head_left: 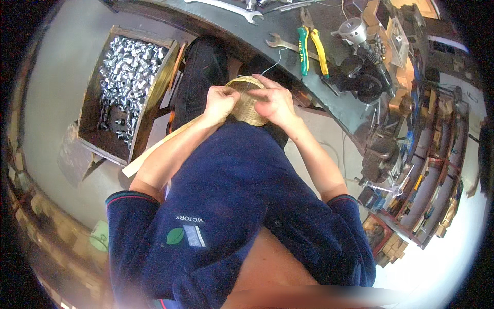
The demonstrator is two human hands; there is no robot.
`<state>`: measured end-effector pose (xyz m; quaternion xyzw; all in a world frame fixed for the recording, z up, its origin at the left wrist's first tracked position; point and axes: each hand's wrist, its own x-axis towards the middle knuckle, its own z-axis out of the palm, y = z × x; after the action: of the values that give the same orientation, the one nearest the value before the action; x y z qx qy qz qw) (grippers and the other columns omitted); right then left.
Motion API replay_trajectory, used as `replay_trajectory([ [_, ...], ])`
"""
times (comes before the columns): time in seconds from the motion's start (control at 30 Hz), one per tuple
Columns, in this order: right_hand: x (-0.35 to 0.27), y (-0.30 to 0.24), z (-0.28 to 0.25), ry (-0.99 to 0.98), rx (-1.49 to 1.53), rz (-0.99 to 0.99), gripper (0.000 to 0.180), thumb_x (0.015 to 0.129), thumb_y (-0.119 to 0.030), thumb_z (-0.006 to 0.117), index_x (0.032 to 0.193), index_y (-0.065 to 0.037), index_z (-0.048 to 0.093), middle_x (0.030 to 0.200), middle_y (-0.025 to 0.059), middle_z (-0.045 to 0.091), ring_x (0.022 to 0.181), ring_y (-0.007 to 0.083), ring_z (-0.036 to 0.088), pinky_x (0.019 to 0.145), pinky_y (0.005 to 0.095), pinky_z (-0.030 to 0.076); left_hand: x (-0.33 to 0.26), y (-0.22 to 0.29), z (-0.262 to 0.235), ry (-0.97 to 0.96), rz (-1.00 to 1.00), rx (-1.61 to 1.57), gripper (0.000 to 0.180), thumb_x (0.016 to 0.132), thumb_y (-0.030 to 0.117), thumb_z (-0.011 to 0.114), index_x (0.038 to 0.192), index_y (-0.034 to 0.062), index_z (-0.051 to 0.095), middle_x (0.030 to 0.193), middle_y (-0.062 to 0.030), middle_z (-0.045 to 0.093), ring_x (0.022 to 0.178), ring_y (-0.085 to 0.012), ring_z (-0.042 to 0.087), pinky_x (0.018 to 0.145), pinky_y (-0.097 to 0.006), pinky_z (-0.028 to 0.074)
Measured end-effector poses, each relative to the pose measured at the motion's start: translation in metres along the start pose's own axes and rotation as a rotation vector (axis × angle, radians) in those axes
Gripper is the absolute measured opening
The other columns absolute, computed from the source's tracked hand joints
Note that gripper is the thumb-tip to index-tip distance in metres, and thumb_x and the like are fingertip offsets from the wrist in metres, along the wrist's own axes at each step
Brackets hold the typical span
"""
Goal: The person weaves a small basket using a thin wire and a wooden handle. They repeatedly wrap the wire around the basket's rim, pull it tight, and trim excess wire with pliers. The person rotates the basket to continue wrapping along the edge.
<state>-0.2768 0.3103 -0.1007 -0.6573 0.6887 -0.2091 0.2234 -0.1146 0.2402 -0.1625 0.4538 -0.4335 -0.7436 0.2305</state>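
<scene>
A small woven basket [250, 112], tan and round like bamboo weave, sits in front of my body with its mouth tipped up. My left hand [220, 104] is at its left side, thumb and fingers pinched together at the rim. On the opposite side my right hand [277, 105] grips the rim, its fingers reaching over the mouth. A pale flat wooden strip [154, 153] runs under my left forearm toward the basket; whether it joins the basket is hidden. A thin light-blue wire [273, 66] trails from the bench edge down to the rim by my right hand.
To the left stands a wooden box [88, 110] of many metal nut-like parts. On the dark bench [288, 26] ahead lie pliers [313, 49] with green and yellow handles, a spanner [288, 44], a larger spanner [226, 7] and a metal chuck-like tool [355, 32]. Shelves [429, 170] stand right.
</scene>
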Motion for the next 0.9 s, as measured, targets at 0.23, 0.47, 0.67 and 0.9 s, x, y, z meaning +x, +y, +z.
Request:
replay_trajectory([
  [0.23, -0.004, 0.006, 0.005, 0.058, 0.101, -0.061, 0.035, 0.057, -0.011, 0.066, 0.091, -0.011, 0.072, 0.125, 0.0153, 0.055, 0.112, 0.0306, 0.055, 0.095, 0.0348, 0.045, -0.001, -0.008, -0.006, -0.088, 0.04, 0.128, 0.017, 0.073, 0.009, 0.059, 0.073, -0.0051, 0.068, 0.058, -0.0023, 0.058, 0.051, -0.0079, 0.049, 0.048, -0.025, 0.04],
  [0.47, 0.004, 0.006, 0.014, 0.123, 0.402, -0.107, 0.022, 0.054, -0.012, 0.069, 0.075, -0.007, 0.067, 0.121, 0.0171, 0.056, 0.114, 0.0332, 0.052, 0.097, 0.0372, 0.041, 0.009, 0.024, -0.009, -0.143, 0.234, 0.913, 0.025, 0.072, 0.027, 0.063, 0.078, 0.0038, 0.068, 0.076, -0.0207, 0.064, 0.076, -0.0359, 0.065, 0.068, -0.043, 0.052],
  [0.67, -0.002, 0.01, 0.018, 0.13, 0.393, -0.105, 0.02, 0.054, -0.014, 0.069, 0.072, -0.007, 0.064, 0.125, 0.0173, 0.053, 0.117, 0.0339, 0.049, 0.1, 0.0384, 0.038, 0.009, 0.036, 0.006, -0.242, 0.499, 0.913, 0.021, 0.079, 0.021, 0.057, 0.088, 0.0045, 0.065, 0.082, -0.0205, 0.064, 0.079, -0.038, 0.062, 0.07, -0.045, 0.051],
  [0.9, -0.003, 0.006, 0.017, 0.142, 0.055, -0.172, 0.028, 0.057, -0.011, 0.065, 0.084, -0.005, 0.066, 0.123, 0.0168, 0.054, 0.114, 0.0351, 0.05, 0.097, 0.0406, 0.04, 0.008, 0.026, 0.007, -0.274, 0.651, 0.943, 0.013, 0.076, 0.009, 0.057, 0.085, 0.0015, 0.061, 0.077, -0.0208, 0.062, 0.073, -0.0383, 0.062, 0.065, -0.045, 0.05],
])
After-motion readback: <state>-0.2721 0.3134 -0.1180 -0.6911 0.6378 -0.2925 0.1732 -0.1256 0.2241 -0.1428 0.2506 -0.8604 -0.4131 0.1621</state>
